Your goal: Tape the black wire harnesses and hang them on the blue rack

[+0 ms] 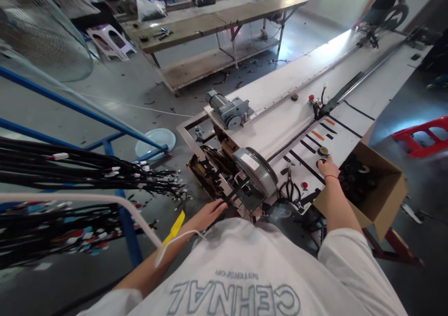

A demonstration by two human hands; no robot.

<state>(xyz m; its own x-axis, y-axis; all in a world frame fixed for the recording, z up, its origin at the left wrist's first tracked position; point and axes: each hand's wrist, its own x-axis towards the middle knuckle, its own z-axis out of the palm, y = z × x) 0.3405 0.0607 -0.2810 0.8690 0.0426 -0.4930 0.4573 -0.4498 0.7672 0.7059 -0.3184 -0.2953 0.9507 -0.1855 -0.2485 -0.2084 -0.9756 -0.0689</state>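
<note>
My left hand (209,213) lies flat with fingers stretched out, touching the black strips at the near end of the conveyor machine (280,120), beside its big grey drive wheel (255,169). My right hand (328,167) rests on the white machine top over a round black knob (322,151), next to black and orange tape strips. A red band is on that wrist. Black pliers (290,187) lie on the top between the wheel and my right hand. A grey motor (227,110) sits further back.
A blue rack (115,134) at left carries bundles of black cables (70,171). An open cardboard box (380,190) of black parts hangs at the right. A red stool (425,136), a white plate (156,143) on the floor, workbenches (217,17) and another person (385,3) at the far end.
</note>
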